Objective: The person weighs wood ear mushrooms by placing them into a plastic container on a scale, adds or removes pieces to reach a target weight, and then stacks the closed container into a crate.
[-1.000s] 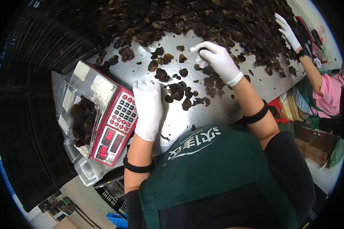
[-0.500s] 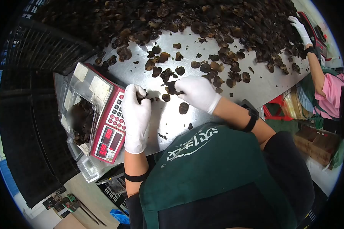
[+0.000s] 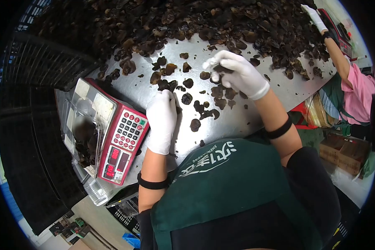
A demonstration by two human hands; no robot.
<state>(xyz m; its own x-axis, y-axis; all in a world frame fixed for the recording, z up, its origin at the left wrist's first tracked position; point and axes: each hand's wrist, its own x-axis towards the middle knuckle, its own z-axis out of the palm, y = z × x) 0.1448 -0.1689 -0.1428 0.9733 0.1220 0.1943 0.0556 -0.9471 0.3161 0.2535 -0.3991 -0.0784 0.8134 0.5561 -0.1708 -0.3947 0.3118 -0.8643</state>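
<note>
My left hand (image 3: 161, 121), in a white glove, is closed, with its fingertips against a dark, crinkled wood ear mushroom (image 3: 166, 84) on the metal table. Its palm side is hidden. Farther right, my gloved right hand (image 3: 239, 74) is raised over the table, fingers curled around a dark wood ear piece (image 3: 224, 69). Loose wood ears, among them a round one (image 3: 186, 98) and a lower one (image 3: 195, 124), lie between and below the hands. Left of my left hand stands a red digital scale (image 3: 128, 137) carrying a clear plastic box (image 3: 96, 143) with wood ears in it.
A large heap of wood ears (image 3: 187, 21) covers the far side of the table (image 3: 221, 125). Black crates (image 3: 50, 58) border the left. At far right, a co-worker's gloved hand (image 3: 313, 16) reaches by another red scale (image 3: 341, 39). Cardboard boxes (image 3: 341, 154) sit below.
My right hand has lifted away up and to the right with a dark piece. My left hand has moved right, away from the scale, to the loose wood ears. The view has shifted slightly.
</note>
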